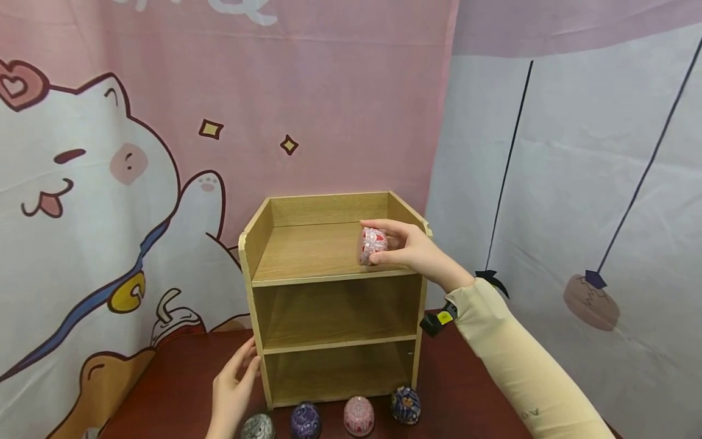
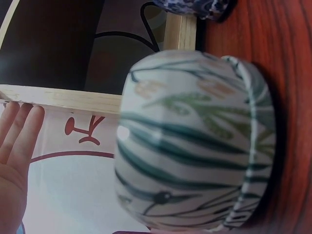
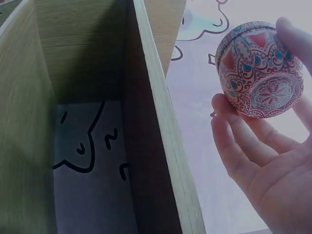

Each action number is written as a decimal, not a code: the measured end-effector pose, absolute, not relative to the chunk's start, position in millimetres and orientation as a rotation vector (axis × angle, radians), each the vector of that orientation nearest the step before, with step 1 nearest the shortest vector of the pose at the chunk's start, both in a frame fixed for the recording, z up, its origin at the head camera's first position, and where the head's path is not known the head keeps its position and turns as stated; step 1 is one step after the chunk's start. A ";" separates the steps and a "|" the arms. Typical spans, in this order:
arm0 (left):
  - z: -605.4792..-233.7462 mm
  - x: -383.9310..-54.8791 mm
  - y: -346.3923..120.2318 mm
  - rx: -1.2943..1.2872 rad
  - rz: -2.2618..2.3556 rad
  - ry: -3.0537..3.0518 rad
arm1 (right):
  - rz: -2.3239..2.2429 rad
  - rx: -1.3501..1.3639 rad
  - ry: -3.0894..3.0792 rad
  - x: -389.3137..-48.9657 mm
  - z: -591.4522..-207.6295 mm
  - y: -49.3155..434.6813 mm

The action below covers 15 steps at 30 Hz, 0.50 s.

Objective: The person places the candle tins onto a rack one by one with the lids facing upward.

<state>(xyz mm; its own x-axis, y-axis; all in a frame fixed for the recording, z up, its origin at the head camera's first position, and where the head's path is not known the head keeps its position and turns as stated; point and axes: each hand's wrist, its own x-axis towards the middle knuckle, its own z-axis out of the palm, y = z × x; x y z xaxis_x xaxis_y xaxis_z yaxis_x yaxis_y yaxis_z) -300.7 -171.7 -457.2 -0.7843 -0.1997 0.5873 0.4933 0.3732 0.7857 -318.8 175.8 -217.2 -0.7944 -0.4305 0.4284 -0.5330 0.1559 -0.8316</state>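
Observation:
My right hand [image 1: 408,247] pinches a small round tin [image 1: 373,246] with a red, white and blue pattern between thumb and fingers. It is held above the top level of a wooden shelf unit [image 1: 334,347], near that level's front right. In the right wrist view the tin [image 3: 261,73] shows its patterned round end, with the fingers [image 3: 243,141] curled along its lower side. My left hand [image 1: 236,381] touches the unit's left side with fairly straight fingers. The left wrist view shows these fingertips [image 2: 34,114] against the wooden edge, holding nothing.
On the dark red table [image 1: 455,390], a row of tins stands before the unit: green-and-white [image 1: 258,427], purple [image 1: 305,421], pink [image 1: 359,416] and dark blue floral [image 1: 406,405]. Printed cloth [image 1: 351,110] hangs behind. The top level has raised back and side walls.

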 end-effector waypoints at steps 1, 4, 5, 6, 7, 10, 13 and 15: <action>-457.0 -300.2 -171.4 -0.248 -1.450 -2.024 | 1.742 0.961 -2.311 -320.2 -216.7 175.6; -463.5 -305.1 -173.4 -0.239 -1.465 -2.025 | 1.767 0.943 -2.285 -325.1 -215.4 175.5; -466.6 -307.5 -174.5 -0.240 -1.470 -2.024 | 1.782 0.939 -2.275 -326.4 -215.2 175.7; -469.4 -309.8 -175.6 -0.244 -1.472 -2.023 | 1.789 0.934 -2.267 -327.2 -214.7 176.0; -472.0 -312.3 -176.9 -0.249 -1.475 -2.020 | 1.789 0.931 -2.263 -328.2 -213.7 175.8; -476.9 -316.7 -179.9 -0.276 -1.480 -2.005 | 1.769 0.914 -2.266 -330.0 -211.2 175.2; -478.7 -317.9 -181.1 -0.291 -1.469 -2.006 | 1.740 0.879 -2.279 -331.1 -209.7 174.1; -478.8 -317.9 -181.1 -0.287 -1.465 -2.013 | 1.730 0.860 -2.284 -331.9 -208.9 172.9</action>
<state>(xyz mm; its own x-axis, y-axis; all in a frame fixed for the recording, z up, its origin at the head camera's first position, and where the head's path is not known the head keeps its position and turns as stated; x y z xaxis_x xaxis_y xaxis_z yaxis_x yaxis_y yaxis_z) -317.9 -181.1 -478.8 -0.7811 -0.1812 0.5976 0.5130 0.3593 0.7795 -331.9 172.9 -208.9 -0.8244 -0.3498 0.4449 -0.5230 0.1704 -0.8352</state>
